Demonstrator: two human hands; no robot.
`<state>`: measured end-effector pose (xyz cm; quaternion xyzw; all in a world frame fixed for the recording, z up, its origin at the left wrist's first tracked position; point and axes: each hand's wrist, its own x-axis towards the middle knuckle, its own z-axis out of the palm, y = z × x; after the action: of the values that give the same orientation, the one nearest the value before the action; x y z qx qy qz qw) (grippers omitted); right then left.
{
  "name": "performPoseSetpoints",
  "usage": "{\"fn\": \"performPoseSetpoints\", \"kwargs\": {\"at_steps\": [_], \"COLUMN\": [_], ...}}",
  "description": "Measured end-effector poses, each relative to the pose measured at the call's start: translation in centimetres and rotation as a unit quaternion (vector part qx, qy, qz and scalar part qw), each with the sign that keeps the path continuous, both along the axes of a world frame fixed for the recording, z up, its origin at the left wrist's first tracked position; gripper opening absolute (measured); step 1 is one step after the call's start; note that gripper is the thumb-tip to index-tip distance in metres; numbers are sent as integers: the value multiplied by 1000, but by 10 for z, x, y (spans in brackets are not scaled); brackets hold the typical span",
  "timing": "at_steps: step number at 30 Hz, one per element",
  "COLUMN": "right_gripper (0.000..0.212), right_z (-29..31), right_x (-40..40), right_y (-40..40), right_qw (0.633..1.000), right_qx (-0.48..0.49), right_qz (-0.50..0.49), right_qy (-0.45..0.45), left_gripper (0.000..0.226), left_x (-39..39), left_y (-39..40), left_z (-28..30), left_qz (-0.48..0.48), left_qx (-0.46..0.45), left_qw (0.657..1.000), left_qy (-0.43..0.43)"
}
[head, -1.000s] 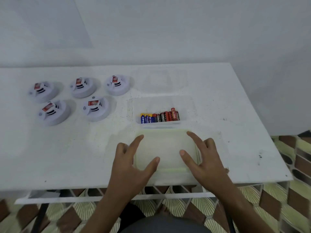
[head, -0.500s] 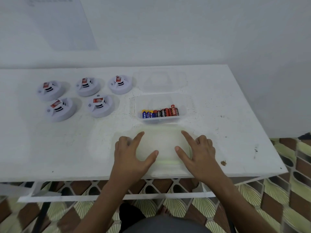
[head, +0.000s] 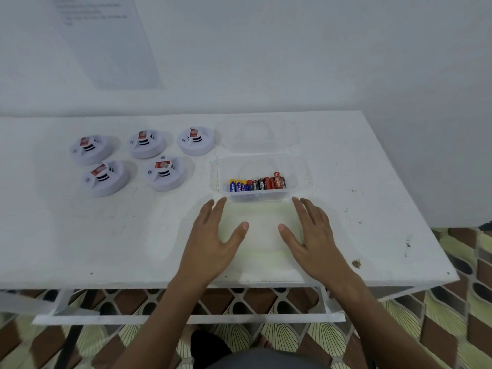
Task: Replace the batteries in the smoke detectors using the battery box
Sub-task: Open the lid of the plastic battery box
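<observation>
The clear battery box point(head: 259, 182), holding a row of batteries point(head: 257, 184), is sitting just beyond the fingertips of both hands. Five smoke detectors point(head: 165, 173) are lying farther off, beyond and left of the left hand point(head: 213, 241). The left hand and right hand point(head: 312, 239) are resting flat, fingers spread, on a pale lid point(head: 262, 235) on the white counter point(head: 372, 209).

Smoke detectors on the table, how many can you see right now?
5, all at table left: back row of three, front row of two. None looks hidden.
</observation>
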<state>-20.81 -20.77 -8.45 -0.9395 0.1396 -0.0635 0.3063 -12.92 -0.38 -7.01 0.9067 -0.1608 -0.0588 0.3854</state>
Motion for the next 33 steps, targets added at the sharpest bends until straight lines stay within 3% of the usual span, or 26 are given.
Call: {"fn": "performPoseSetpoints", "kwargs": {"at_steps": [3,8,15,23,33], "right_gripper": [70,58,58,59,51], "right_z": [19,56,72,57,58], "right_x": [11,68,146,167,163], "right_y": [-3,-24,-53,-68,-76], "right_qw": [997,993,996,995,996], "right_qx": [57,59,29,7,20], "right_qz": [5,22,77,86,87], "right_qy": [-44,-99,-24,43,24], "left_gripper": [66,53,56,58,62], "left_x": [20,84,157,180,175], "left_y": [-6,-29,-61,-68,-57], "left_z": [20,50,59,52,46], "left_qz": [-5,-16,-90,-116,-121], "left_qx": [-31,-50,50,82,86], "left_qw": [998,995,994,990,989], "left_qy": [-55,-84,-42,-4,7]}}
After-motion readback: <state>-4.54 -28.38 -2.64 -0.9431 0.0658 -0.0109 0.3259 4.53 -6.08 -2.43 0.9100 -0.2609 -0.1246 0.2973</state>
